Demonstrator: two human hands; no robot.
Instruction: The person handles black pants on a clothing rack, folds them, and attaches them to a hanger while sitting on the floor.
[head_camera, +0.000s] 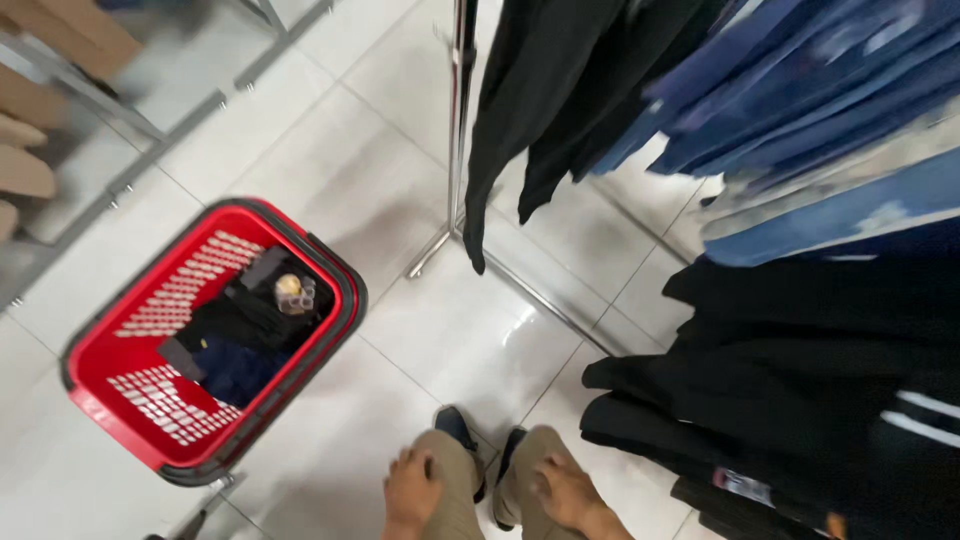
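Two hands sit lowest in view, each resting on a knee of your tan trousers: your left hand (412, 492) lies flat on the left thigh with fingers loosely spread, holding nothing, and your right hand (568, 493) rests open, palm down, on the right knee, also empty. Just beyond them your dark shoes (480, 450) stand on the glossy white floor (450, 340). Nearest your left hand, a little way off to the left on the tiles, is the red basket (205, 335) with its dark rim, and inside it lies a heap of folded dark clothes (240, 335) with a small pale item on top that is too blurred to identify. Judged from its look, the basket is rigid slotted plastic and lightly loaded, so it should lift easily; its dark rim or handle looks the surest place to grip, since the slotted walls offer little to hold. The clothes are soft and limp and would sag or unfold if pinched at one corner, so a grip under the whole fold seems safer. To your right, close by, black garments (800, 400) hang low. Further off, a chrome rack (460, 130) carries a black piece (530, 110), and blue denim (800, 90) hangs behind it.
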